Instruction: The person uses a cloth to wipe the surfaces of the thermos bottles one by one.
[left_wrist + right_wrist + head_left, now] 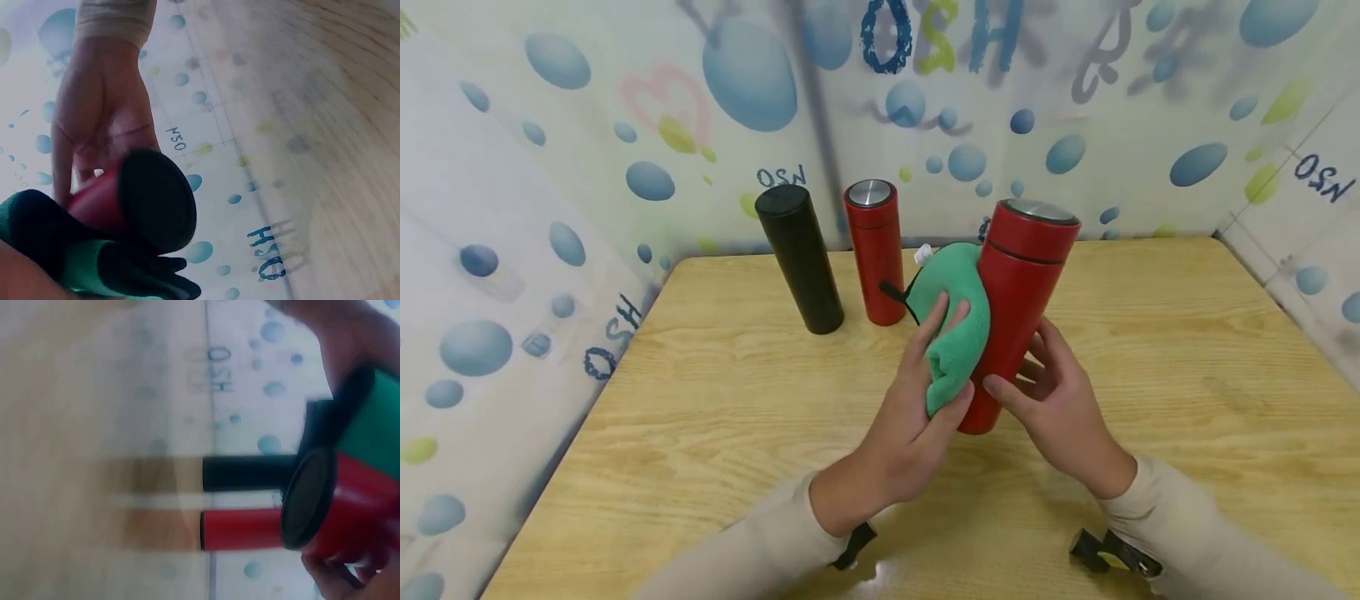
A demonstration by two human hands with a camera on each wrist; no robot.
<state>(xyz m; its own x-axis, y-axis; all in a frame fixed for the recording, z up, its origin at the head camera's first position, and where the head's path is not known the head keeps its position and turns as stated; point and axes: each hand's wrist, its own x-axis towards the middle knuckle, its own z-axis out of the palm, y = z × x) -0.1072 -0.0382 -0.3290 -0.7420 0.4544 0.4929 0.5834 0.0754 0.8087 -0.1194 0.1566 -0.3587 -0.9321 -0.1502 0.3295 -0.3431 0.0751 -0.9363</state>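
Walls (580, 108) printed with blue and green spots and dark lettering rise beyond my left hand (904, 425) and right hand (1063, 408). Under both spreads the wood-grained desk (700, 417). Between them I hold a large red flask (1024, 279), tilted, its silver-topped end leaning right and its dark base raised off the desk. My right hand grips it low, thumb in front and fingers curled behind. Past my left hand, farther off to the left, stands a black flask (803, 267), with a smaller red flask (877, 258) just right of that. My left hand holds a green cloth (953, 279), pressed against the left side of the large red flask. A black strip (892, 292) juts from its edge, and a small white tag (923, 254) shows beyond my left fingertips.
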